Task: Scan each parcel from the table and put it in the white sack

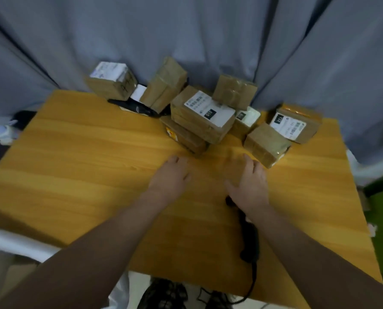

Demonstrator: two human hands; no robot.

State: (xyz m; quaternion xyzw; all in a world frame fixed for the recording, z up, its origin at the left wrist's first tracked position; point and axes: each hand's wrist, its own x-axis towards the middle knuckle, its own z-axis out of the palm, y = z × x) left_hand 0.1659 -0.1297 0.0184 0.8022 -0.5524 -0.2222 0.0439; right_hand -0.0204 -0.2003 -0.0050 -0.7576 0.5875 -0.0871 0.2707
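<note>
Currently parcels (202,117) clustered at upper centre of frame, on wooden table (85,152). Just below them, left hand (169,175) and right hand (248,181), fingers relaxed, holding nothing. Black scanner (249,241) lies under right wrist. Grey curtain (186,30) behind.

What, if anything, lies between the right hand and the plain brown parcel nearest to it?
Nothing visible does. The right hand is open and close to the plain brown parcel, with only bare table between them. The black scanner lies beneath the wrist, behind the hand, not in the path.
</note>
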